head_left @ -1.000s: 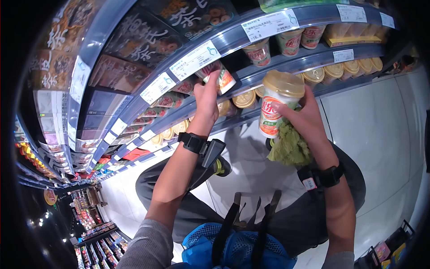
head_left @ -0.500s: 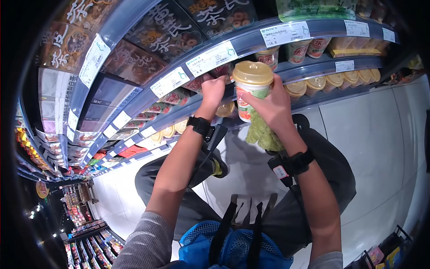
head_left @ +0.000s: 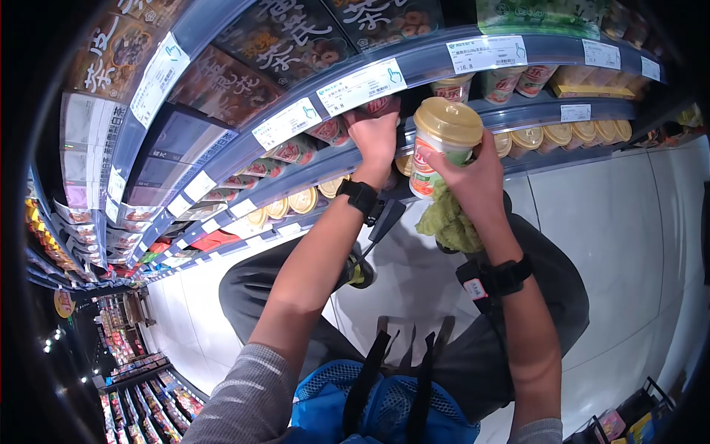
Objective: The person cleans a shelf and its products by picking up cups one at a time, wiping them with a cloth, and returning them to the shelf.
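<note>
My right hand (head_left: 473,180) is wrapped round a white and green cup (head_left: 425,169) with a tan lid, tilted slightly in front of the shelf. A fuzzy green cloth (head_left: 450,222) hangs below the cup from the same hand. My left hand (head_left: 375,133) reaches in under the upper shelf edge, at a cup (head_left: 379,106) in the row there. Its fingertips are partly hidden by the shelf edge and price tags, so its grip cannot be made out.
The shelf edge (head_left: 436,70) with price tags curves across the top. More lidded cups (head_left: 526,138) stand on the lower shelf. Boxed teas (head_left: 285,41) are above. My bent legs and a blue mesh bag (head_left: 336,396) are below, over a tiled floor (head_left: 592,244).
Both hands have shifted right in the view, the right one carrying the cup and cloth. My left hand is still at the shelved cups.
</note>
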`<action>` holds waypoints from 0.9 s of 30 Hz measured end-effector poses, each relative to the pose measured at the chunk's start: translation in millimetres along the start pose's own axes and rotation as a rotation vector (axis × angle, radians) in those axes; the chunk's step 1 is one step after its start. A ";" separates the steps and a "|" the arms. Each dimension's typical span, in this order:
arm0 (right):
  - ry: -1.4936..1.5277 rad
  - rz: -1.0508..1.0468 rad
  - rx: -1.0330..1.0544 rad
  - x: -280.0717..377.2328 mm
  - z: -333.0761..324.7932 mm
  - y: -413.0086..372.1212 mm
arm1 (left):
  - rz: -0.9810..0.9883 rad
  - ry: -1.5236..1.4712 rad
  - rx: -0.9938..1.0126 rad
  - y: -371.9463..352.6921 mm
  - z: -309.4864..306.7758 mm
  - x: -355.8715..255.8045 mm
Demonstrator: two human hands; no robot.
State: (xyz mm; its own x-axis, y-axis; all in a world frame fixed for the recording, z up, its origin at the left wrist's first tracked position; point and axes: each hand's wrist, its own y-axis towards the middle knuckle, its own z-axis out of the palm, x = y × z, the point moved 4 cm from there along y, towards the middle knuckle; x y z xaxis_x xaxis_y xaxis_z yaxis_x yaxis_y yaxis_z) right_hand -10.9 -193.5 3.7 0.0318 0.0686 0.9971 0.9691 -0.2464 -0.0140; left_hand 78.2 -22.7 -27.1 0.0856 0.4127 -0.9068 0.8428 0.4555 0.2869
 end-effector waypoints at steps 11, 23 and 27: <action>0.010 -0.031 0.006 4.5 -3.6 -0.4 | 0.037 -0.063 0.103 10.7 3.2 30.4; 0.094 0.027 0.018 -6.0 -0.8 1.5 | -0.068 -0.015 -0.059 5.0 1.1 15.3; 0.070 -0.026 0.063 -3.3 -0.2 3.5 | -0.080 -0.075 -0.046 6.0 -0.5 20.6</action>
State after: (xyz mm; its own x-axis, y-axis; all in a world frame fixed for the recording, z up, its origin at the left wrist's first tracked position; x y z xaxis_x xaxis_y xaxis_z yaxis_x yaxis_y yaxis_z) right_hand -7.7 -194.8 0.3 -0.0083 0.0057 0.9999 0.9828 -0.1844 0.0092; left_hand 84.8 -11.1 -43.9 0.0603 0.3142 -0.9474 0.8236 0.5205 0.2251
